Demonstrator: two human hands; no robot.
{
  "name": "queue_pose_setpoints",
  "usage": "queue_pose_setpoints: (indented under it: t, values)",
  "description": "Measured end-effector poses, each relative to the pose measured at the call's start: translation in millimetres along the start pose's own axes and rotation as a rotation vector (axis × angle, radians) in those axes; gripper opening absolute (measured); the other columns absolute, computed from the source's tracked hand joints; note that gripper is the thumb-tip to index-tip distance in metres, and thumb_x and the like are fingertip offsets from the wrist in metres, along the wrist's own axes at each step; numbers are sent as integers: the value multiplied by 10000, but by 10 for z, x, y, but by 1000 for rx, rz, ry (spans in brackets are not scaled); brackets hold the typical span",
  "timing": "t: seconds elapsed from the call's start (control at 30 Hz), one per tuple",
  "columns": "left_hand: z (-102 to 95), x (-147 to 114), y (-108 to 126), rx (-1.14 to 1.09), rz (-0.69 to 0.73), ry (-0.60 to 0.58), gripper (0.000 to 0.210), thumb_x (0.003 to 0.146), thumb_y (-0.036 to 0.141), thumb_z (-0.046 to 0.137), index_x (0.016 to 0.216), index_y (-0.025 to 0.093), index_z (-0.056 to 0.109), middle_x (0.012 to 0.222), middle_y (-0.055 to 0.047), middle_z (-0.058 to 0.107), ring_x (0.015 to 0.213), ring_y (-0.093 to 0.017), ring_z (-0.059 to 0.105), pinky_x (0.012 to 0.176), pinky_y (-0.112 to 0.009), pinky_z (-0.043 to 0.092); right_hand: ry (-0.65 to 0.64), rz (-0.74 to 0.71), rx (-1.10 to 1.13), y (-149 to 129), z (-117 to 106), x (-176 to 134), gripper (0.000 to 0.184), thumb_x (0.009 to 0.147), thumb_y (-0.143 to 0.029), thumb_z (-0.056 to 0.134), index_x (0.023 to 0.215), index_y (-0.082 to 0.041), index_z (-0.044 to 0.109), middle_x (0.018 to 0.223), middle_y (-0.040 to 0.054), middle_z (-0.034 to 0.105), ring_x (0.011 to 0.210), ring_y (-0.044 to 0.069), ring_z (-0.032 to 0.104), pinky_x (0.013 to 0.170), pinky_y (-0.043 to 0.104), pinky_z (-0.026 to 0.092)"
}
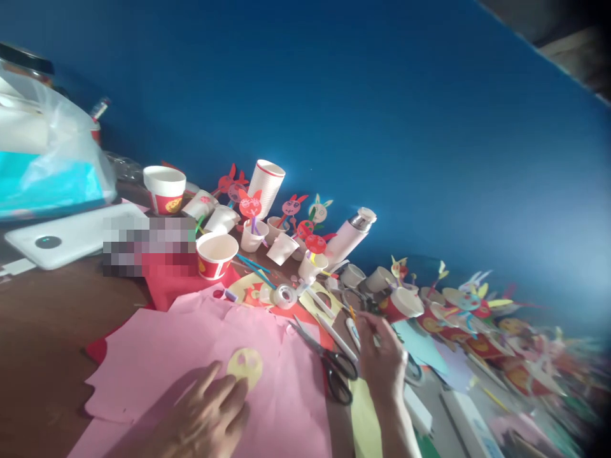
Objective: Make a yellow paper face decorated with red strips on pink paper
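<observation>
My left hand (214, 401) rests on pink paper (291, 394), fingers apart and bent. Its fingertips touch the lower edge of a pale yellow paper disc (252, 369) with two holes near its top. Farther right, my right hand (384, 353) is raised over the clutter with thumb and fingers drawn together. A small orange piece (352, 312) shows just beyond those fingertips; whether they hold it I cannot tell. Black-handled scissors (329, 359) lie between my hands, blades pointing up and left. A tape roll (285, 296) sits beyond the pink paper.
Paper cups with rabbit-like paper faces (251, 205) line the blue wall (305, 95). A white bottle (351, 235) leans there. More decorated cups (470, 308) crowd the right. A red-and-white cup (217, 254), a white power bank (76, 235) and a plastic bag (52, 152) are left.
</observation>
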State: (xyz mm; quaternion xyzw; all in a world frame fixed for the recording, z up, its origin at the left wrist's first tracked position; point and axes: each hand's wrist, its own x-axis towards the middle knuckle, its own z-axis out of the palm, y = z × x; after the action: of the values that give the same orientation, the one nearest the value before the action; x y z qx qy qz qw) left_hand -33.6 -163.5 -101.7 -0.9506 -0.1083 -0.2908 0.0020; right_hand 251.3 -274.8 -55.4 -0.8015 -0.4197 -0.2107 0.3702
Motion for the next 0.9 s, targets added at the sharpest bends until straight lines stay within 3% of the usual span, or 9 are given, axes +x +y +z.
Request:
queue_pose_setpoints:
  t: [0.13,0.3,0.43,0.6,0.7,0.8,0.9]
  values:
    - [58,8,-24,52,58,185,491,856,627,399,829,275,739,921,27,721,932,-154,616,1140,-322,175,88,142,-4,34,-218,153,287,884,-404,511,895,-170,677,838,73,705,758,198,636,705,276,465]
    - [216,-130,-67,2,29,190,373,847,507,443,885,285,740,990,39,710,1011,-164,601,1138,-335,149,-24,179,-63,164,-259,226,306,864,-418,504,904,-179,690,836,58,706,745,182,638,696,266,470]
    - [331,-207,-89,15,85,127,380,796,564,514,977,305,726,1089,10,693,1025,-212,608,1139,-375,118,-218,170,-141,233,-121,171,252,828,-392,531,808,-216,711,827,35,709,706,174,628,654,264,447]
    - [84,-37,4,-39,-40,-91,470,777,656,555,956,263,741,1074,-27,701,1016,-230,599,1082,-374,270,-442,123,-229,170,153,49,155,750,-375,624,699,-259,712,711,3,683,642,176,604,571,252,377]
    - [-38,38,38,-9,-29,-76,469,782,647,560,943,245,741,1049,-26,708,1017,-219,582,1107,-364,213,-493,108,-248,159,237,15,158,748,-367,615,679,-250,695,703,9,679,640,183,608,564,257,369]
    - [-36,19,25,46,25,-23,456,830,616,518,963,235,730,1052,-33,705,1043,-225,563,1127,-398,139,-492,114,-231,152,183,24,157,766,-344,576,711,-241,682,743,19,704,691,199,637,600,273,401]
    - [-31,-73,21,45,43,-98,463,864,588,477,1074,234,690,1154,-50,663,1119,-262,533,1107,-448,161,-413,148,-189,22,40,35,273,846,-416,487,938,-212,644,876,70,725,782,229,662,664,313,449]
